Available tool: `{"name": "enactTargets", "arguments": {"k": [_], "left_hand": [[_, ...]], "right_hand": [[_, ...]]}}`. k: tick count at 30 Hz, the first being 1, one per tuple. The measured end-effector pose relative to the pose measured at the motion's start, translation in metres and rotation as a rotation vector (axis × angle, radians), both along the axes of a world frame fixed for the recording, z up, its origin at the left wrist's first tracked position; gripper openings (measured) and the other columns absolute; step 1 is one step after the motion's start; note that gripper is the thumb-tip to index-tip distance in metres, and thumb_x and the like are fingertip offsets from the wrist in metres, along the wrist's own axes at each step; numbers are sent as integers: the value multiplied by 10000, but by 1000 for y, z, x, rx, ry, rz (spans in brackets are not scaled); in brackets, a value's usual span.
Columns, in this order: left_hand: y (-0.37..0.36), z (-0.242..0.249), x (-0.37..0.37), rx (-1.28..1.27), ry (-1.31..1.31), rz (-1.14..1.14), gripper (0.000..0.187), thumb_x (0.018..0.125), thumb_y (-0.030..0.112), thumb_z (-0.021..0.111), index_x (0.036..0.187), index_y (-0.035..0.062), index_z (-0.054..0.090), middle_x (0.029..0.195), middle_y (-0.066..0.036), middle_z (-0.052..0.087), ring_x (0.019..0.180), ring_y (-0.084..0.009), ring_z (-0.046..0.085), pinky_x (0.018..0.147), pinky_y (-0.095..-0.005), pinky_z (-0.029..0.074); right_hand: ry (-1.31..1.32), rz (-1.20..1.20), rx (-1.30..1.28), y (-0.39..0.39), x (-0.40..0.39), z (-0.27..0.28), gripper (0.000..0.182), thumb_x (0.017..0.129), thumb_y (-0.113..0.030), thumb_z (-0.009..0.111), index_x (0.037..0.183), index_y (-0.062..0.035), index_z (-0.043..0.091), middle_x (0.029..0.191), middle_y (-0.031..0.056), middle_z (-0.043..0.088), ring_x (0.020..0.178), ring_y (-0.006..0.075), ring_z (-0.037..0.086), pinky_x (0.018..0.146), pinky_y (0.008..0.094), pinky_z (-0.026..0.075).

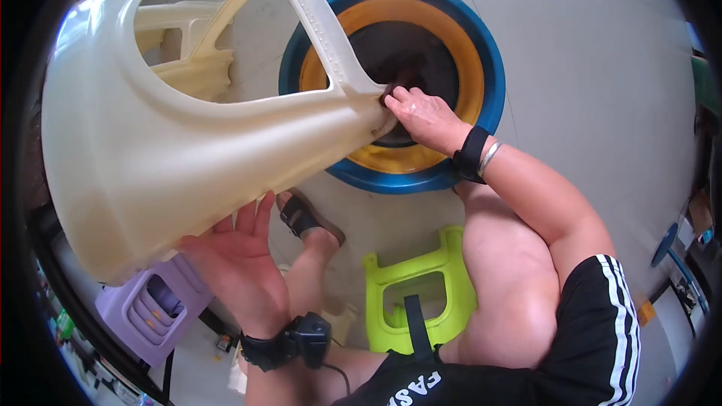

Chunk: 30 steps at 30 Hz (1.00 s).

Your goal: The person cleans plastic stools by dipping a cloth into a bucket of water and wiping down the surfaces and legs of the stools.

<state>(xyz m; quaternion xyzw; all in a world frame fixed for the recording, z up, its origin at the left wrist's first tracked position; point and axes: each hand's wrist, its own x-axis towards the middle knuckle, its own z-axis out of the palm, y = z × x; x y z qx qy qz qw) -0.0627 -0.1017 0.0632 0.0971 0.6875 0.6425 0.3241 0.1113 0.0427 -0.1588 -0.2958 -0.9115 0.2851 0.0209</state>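
Observation:
A large cream plastic shell (203, 139), moulded with a wide window-like opening, fills the left side and tilts toward a round basin (492, 83). Against its lower edge is my left hand (244, 271), palm up, with the stretched fingers passing behind the rim and bearing it. My right hand (425, 116) is closed at the shell's narrow end, pinching a small dark cloth (388, 95) against it. Grey-brown smudges mark the plastic just below those fingers. The basin, blue outside and orange inside, holds dark liquid (421, 56) under my right hand.
A lime green stool (383, 278) stands between my legs, and a purple stool (124, 316) is at lower left under the shell. My sandalled foot (304, 218) is near the basin. Pale floor tiles (587, 105) extend to the right, with assorted items along both edges.

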Motion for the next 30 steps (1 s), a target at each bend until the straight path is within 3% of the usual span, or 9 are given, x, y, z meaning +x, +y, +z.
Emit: {"name": "enactTargets", "arguments": {"k": [6,8,11,14,18,20,24,28,30], "left_hand": [[-2,-2,-8,9,-10,3,722,918,638,387,1390,92,369,1290,-125,538,1151,-304,563,997,-464,445],[-3,-2,-8,14,-24,12,725,916,642,387,1390,93,369,1288,-125,541,1148,-306,566,996,-465,447],[-3,-2,-10,31,-36,13,730,914,646,383,1388,90,371,1280,-129,551,1136,-308,575,990,-468,452],[-4,-2,-13,38,-45,-7,729,916,645,379,1385,87,372,1271,-135,561,1126,-310,582,985,-472,457],[-5,-2,-14,34,-53,-17,721,921,638,376,1384,87,372,1263,-141,570,1123,-309,584,979,-478,462],[-3,-1,-15,46,-63,-24,716,923,636,374,1382,86,372,1258,-141,574,1121,-308,584,977,-482,464],[-8,-2,-15,91,-90,-43,662,934,606,391,1370,107,397,1245,-110,576,1125,-296,570,1007,-497,425],[-9,-3,-16,106,-101,-93,636,939,592,400,1357,114,416,1247,-96,570,1149,-289,549,1020,-499,403],[-9,-2,-15,104,-94,-100,637,939,593,399,1354,110,418,1247,-96,569,1148,-289,549,1023,-498,400]], "right_hand": [[-153,-65,70,32,14,-24,131,717,1,576,794,-30,677,914,172,612,856,360,634,765,427,549],[-383,-113,161,54,16,-22,278,744,-13,567,997,-47,678,1032,196,579,945,367,609,781,428,550],[-254,-133,90,72,15,-34,397,830,-55,517,1217,-102,593,1255,192,496,1114,392,537,868,453,519],[-605,208,14,60,6,-58,466,901,-87,452,1359,-169,474,1465,168,321,1255,435,420,960,478,461],[-633,103,-413,55,-1,-52,360,907,-104,425,1213,-71,612,1284,188,561,1163,363,553,987,420,446],[-740,306,-220,51,2,-48,302,879,-92,446,1049,-38,690,1073,177,672,1031,325,638,926,393,487],[-499,64,-360,55,6,-11,217,767,-71,595,941,-2,705,945,187,691,942,330,662,804,410,518],[200,-487,-958,31,10,12,147,784,-105,648,875,3,689,815,158,666,755,326,633,739,366,511],[420,-378,-620,12,-3,-10,115,811,-106,636,868,-22,692,806,119,602,761,304,587,735,362,498]]}}
